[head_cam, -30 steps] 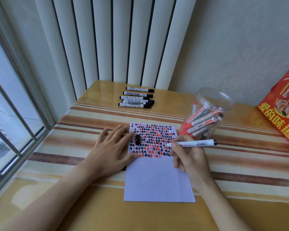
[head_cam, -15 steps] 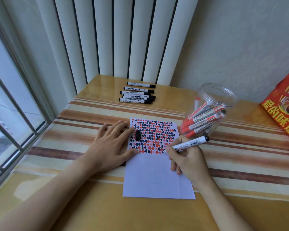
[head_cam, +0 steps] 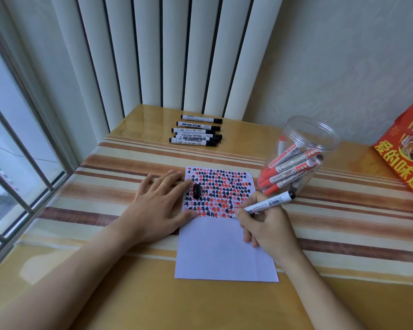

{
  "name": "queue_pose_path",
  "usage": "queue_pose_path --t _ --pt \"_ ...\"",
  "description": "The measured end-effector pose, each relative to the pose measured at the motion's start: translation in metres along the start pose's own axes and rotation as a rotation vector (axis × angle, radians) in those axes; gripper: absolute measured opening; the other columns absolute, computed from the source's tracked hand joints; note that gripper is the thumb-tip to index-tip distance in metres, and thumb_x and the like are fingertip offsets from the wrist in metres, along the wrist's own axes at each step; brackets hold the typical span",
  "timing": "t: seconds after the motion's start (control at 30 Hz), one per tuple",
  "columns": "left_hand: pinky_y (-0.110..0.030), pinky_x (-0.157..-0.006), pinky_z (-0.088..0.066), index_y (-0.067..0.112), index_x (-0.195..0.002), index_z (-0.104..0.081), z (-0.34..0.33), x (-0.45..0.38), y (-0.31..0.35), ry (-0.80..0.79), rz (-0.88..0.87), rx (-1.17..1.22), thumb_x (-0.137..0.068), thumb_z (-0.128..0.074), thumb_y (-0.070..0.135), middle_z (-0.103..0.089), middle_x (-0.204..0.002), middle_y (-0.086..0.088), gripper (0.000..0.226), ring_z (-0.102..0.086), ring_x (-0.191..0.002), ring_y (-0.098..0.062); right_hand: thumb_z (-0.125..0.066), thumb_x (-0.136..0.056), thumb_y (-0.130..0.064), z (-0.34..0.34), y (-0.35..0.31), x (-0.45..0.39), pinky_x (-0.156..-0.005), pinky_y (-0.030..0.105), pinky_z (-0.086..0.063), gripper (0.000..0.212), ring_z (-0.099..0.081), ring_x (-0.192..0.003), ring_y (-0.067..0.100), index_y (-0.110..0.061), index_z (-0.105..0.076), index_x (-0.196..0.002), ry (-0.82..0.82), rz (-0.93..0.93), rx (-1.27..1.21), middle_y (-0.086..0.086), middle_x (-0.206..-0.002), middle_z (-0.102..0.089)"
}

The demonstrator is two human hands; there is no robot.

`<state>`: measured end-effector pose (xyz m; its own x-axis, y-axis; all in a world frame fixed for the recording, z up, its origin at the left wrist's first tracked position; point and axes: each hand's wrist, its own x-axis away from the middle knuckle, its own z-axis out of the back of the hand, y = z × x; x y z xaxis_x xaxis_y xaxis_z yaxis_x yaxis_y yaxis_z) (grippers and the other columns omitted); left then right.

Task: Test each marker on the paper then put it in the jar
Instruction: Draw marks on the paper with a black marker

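Tabletop jar [head_cam: 305,139] with red markers [head_cam: 289,171] inside

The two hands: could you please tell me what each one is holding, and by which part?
The right hand pinches the marker low on its barrel, near the tip. The left hand holds nothing; it rests flat on the paper's left edge.

Bright window [head_cam: 14,148] daylight — soft shadows, edges bowed.

Head cam, fwd-down, close over table [head_cam: 119,294]
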<state>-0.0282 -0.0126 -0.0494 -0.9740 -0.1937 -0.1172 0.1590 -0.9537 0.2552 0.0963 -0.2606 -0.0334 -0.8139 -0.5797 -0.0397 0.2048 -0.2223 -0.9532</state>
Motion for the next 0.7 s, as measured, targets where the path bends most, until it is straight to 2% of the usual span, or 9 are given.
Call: queue_pose_path --t 0.3,0.53,0.63,0.7 --pt "-0.047 -0.126 0.005 0.041 -0.160 -0.015 -0.0005 -0.0002 -0.0008 -0.004 -0.001 -0.012 -0.086 -0.009 0.086 -0.012 -0.169 0.009 0.087 0.002 -0.156 -0.009 -0.069 -0.097 -0.013 -0.0008 0.0025 -0.0026 -0.041 0.029 -0.039 0.022 -0.054 -0.046 0.035 -0.022 -0.058 -0.080 0.045 -0.002 -0.007 0.016 -0.057 -0.059" --pt "-0.046 -0.125 0.007 0.042 -0.160 -0.012 -0.0004 -0.0012 -0.0014 -0.014 0.008 -0.013 -0.086 -0.009 0.086 -0.009 -0.169 0.011 0.087 0.004 -0.155 -0.007 -0.068 -0.097 -0.010 0.0006 0.0014 -0.0012 -0.040 0.027 -0.038 0.022 -0.053 -0.045 0.033 -0.018 -0.057 -0.079 0.030 -0.004 -0.007 0.017 -0.055 -0.058" --pt "-0.047 -0.126 0.003 0.041 -0.160 -0.010 -0.0005 -0.0006 -0.0010 0.003 0.007 0.006 -0.087 -0.013 0.086 -0.013 -0.168 0.011 0.086 -0.002 -0.156 -0.008 -0.069 -0.097 -0.015 0.0004 0.0014 -0.0021 -0.041 0.029 -0.038 0.024 -0.053 -0.045 0.037 -0.023 -0.057 -0.078 0.051 -0.004 -0.001 0.016 -0.056 -0.059" --pt "-0.047 -0.125 -0.001 0.040 -0.160 -0.013 0.0005 -0.0008 0.0007 0.035 0.018 0.053 -0.089 -0.017 0.083 -0.020 -0.165 0.012 0.083 -0.013 -0.154 -0.010 -0.069 -0.097 -0.015 0.0002 0.0011 -0.0017 -0.041 0.029 -0.039 0.024 -0.053 -0.045 0.036 -0.023 -0.057 -0.077 0.045 -0.003 0.009 0.016 -0.055 -0.059"
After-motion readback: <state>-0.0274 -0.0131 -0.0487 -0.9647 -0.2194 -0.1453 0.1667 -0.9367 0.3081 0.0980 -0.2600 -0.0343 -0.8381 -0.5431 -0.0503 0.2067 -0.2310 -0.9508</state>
